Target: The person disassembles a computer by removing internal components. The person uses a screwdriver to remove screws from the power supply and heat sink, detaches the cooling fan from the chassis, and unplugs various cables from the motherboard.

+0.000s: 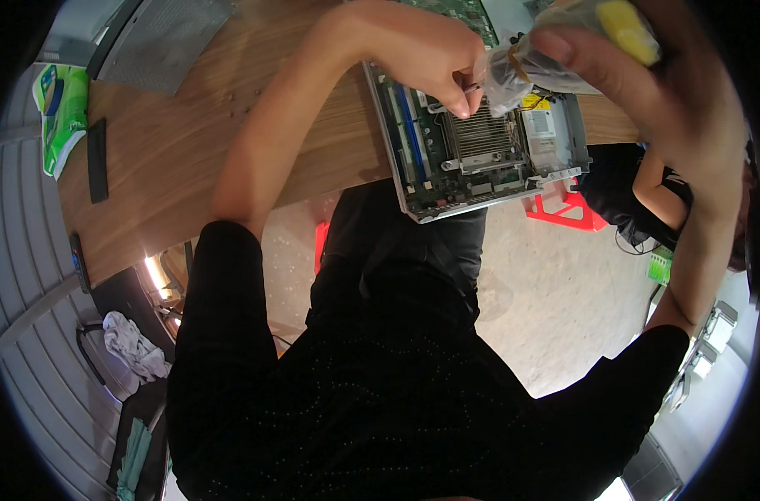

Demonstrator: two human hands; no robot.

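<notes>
Left hand (430, 60) in close, fingers pinched narrow above the heatsink (484, 144), catch unclear, right hand (668, 93) gripping clear plastic bag (590, 20)

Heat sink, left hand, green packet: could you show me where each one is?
Heat sink (485, 139): head view, on its metal fins.
Left hand (430, 60): head view, on the back of the hand.
Green packet (69, 123): head view, on its printed face.
</notes>
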